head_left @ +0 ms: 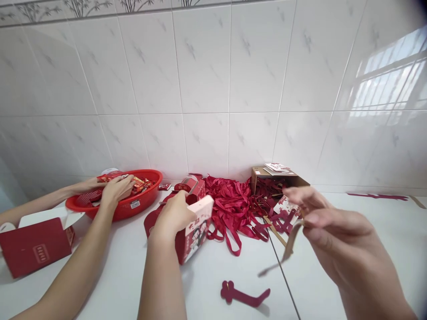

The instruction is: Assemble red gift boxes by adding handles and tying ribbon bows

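My left hand [171, 218] grips a red gift box [200, 235] with white and pink printing, tilted over the white table. My right hand [336, 240] pinches a thin tan strip [290, 246] between thumb and fingers; it hangs down to the left, slightly blurred. Between my hands, a maroon flower-headed paper strip [245, 297] lies flat near the front. Beyond the gift box is a heap of red ribbons [230, 200]. Right of the heap, a brown cardboard box [302, 181] lies on its side, with maroon paper pieces [270, 189] spilling out.
At left, another person's hands [118, 191] reach into a red basin [128, 209] of small red packets. An opened red gift box [35, 246] stands before it. More maroon strips [376, 196] lie by the tiled wall [253, 80] at right.
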Demonstrator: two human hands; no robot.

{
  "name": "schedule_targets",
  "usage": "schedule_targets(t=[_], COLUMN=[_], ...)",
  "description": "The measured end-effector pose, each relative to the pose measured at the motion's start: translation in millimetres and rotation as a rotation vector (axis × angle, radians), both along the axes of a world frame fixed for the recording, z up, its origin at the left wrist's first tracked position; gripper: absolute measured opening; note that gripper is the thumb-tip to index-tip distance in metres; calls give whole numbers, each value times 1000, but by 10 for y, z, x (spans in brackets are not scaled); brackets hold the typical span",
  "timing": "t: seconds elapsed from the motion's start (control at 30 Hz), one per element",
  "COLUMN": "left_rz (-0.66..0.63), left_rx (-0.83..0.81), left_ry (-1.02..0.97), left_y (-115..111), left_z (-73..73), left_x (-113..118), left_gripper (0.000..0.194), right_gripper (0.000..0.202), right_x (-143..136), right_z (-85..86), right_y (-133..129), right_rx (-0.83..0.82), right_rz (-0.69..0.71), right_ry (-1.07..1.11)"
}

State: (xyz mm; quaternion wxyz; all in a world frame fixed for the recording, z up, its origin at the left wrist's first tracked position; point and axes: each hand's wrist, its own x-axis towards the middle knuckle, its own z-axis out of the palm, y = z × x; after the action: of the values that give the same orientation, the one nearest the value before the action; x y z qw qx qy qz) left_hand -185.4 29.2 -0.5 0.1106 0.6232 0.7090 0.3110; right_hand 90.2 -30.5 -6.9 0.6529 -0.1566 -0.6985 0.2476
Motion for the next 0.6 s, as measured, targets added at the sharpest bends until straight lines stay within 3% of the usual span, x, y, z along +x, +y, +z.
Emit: schedule_targets(t=[0.13,0.27,0.43,0.6], left_rz=[-179,-408,-493,-516], left_rx=[145,485,857,922], left_ry=[-296,-748,-884,-971], left_y=[-117,-275,-376,-405], left_z=[144,268,251,198], left_x=[187,552,1026,1165], left_gripper=[54,58,65,53], right_gripper=[13,9,10,20], right_x=[-61,-178,-160,-170], right_z=[-71,-72,-28,-7], right_y=[247,271,210,170], right_rx=[-248,-442,-360,-120], right_rz=[19,10,26,-113], right_ry=[32,60,115,119])
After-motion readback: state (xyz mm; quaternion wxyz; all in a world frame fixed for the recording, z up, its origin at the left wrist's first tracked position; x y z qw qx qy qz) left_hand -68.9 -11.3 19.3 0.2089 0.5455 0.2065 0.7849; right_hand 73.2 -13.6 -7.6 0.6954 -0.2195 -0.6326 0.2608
